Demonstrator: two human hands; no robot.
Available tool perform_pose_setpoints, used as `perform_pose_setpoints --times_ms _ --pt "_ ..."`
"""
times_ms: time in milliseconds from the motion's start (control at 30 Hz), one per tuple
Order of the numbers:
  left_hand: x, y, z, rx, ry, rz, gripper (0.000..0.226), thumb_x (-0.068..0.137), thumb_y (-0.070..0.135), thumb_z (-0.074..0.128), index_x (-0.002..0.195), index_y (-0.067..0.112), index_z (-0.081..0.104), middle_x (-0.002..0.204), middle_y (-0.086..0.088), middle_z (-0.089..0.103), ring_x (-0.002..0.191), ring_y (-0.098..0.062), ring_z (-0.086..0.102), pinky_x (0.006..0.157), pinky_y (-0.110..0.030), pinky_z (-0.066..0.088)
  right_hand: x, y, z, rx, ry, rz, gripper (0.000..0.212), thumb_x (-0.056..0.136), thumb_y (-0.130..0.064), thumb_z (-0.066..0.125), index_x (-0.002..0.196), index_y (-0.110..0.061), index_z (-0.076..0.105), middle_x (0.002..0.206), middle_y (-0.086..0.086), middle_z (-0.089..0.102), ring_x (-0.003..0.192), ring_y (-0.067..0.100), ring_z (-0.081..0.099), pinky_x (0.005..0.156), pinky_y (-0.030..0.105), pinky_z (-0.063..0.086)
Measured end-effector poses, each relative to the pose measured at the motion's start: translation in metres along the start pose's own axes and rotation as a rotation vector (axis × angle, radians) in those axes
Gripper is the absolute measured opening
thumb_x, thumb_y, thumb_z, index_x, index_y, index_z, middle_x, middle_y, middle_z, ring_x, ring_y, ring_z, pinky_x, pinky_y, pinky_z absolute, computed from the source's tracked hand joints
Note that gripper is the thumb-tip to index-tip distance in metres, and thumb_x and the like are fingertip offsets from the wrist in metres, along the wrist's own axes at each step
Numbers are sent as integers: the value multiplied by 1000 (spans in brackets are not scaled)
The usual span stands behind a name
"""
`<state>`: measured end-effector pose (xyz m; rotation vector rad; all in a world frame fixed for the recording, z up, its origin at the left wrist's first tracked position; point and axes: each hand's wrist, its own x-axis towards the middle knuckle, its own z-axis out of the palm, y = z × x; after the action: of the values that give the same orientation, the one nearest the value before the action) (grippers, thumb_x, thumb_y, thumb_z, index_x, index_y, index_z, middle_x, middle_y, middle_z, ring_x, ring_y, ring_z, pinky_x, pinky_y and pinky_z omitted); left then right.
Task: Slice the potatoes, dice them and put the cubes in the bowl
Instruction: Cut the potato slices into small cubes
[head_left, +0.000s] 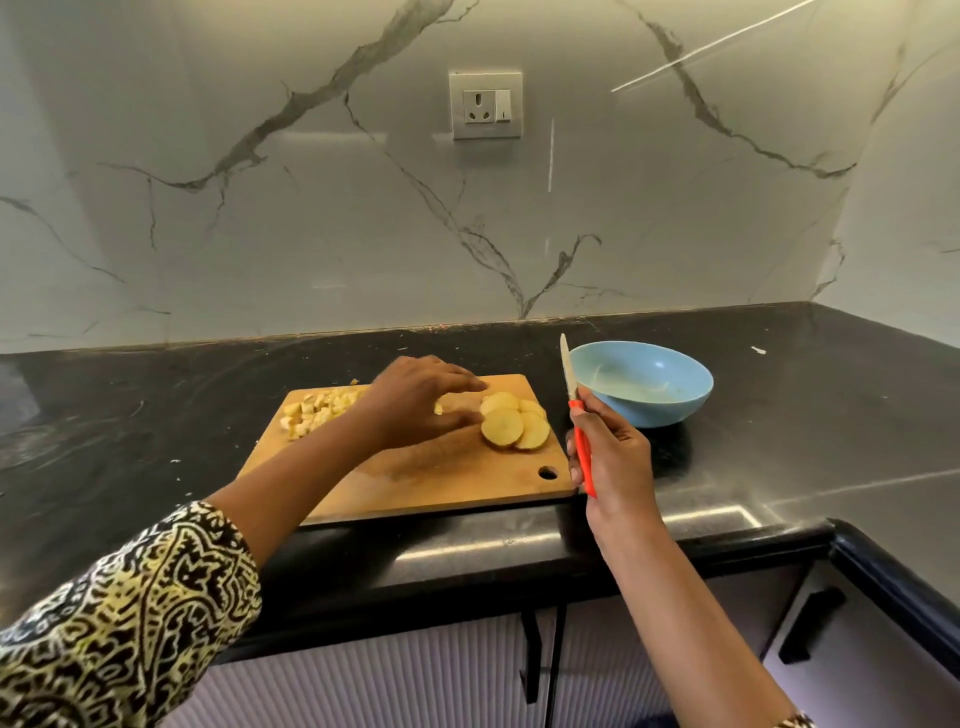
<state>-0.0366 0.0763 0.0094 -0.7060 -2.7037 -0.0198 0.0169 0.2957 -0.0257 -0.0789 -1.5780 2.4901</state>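
A wooden cutting board (415, 478) lies on the black counter. Several round potato slices (511, 426) overlap at its right side, and a heap of potato cubes (319, 410) sits at its far left corner. My left hand (415, 400) reaches across the board with fingers extended, its fingertips at the left edge of the slices. My right hand (613, 457) hovers off the board's right edge and grips the orange handle of a knife (574, 410), blade pointing up. A light blue bowl (649, 384) stands just right of the board; it looks empty.
The black counter (805, 415) runs into a corner at the right, with a marble wall and a socket (485, 105) behind. Small potato scraps lie on the counter left of the board. Cabinet doors with black handles (810, 623) sit below the counter's edge.
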Motion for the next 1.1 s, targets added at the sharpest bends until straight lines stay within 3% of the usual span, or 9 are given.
perform_pose_setpoints --times_ms 100,233,333,600,667,767,967,1100 --pt "14 26 13 -20 -126 -13 67 83 67 51 141 35 39 140 7 49 124 -13 48 100 -33 41 -2 0 -1 7 -8 9 21 89 -12 65 108 -17 71 57 2 54 44 8 44 34 18 35" --pt "23 33 27 -187 -123 -74 62 80 57 64 135 30 50 131 5 53 108 -11 53 87 -22 44 -3 0 1 -20 -18 12 23 89 -15 66 111 -19 70 65 3 56 46 7 47 35 18 35" --pt "24 32 26 -284 -114 -100 62 77 54 69 131 27 54 125 4 56 100 -9 53 85 -23 47 -4 -1 2 -30 -19 11 21 89 -15 65 108 -22 70 66 4 55 48 8 47 36 18 36" --pt "-7 19 -15 -494 159 -190 51 75 35 77 123 26 60 113 9 53 97 -7 52 75 -14 44 -4 0 1 -21 -14 -22 21 89 -13 65 106 -23 71 62 4 54 47 8 46 35 18 36" --pt "-28 9 -23 -536 160 -204 49 75 31 78 121 30 60 114 11 52 96 -7 53 73 -15 46 -4 1 1 -23 -14 -31 20 89 -14 65 105 -25 71 60 4 53 45 7 45 35 18 36" --pt "-61 0 -23 -558 23 -197 48 76 31 76 120 36 58 119 15 54 101 -6 54 80 -18 50 -2 3 1 -59 -10 -35 24 91 -14 63 111 -24 70 60 2 53 46 7 44 37 18 36" --pt "-90 2 -6 -488 -137 -224 48 82 39 68 127 37 51 129 24 45 112 3 47 85 -5 40 -5 8 3 -185 -50 -65 34 94 -18 60 128 -24 61 59 -1 48 47 5 41 41 18 38" --pt "-83 2 -3 -434 -141 -219 49 85 44 63 131 32 52 139 15 48 121 -3 46 99 -17 37 -8 11 7 -285 -64 -94 41 94 -15 58 134 -24 55 63 2 48 48 6 40 42 19 39"
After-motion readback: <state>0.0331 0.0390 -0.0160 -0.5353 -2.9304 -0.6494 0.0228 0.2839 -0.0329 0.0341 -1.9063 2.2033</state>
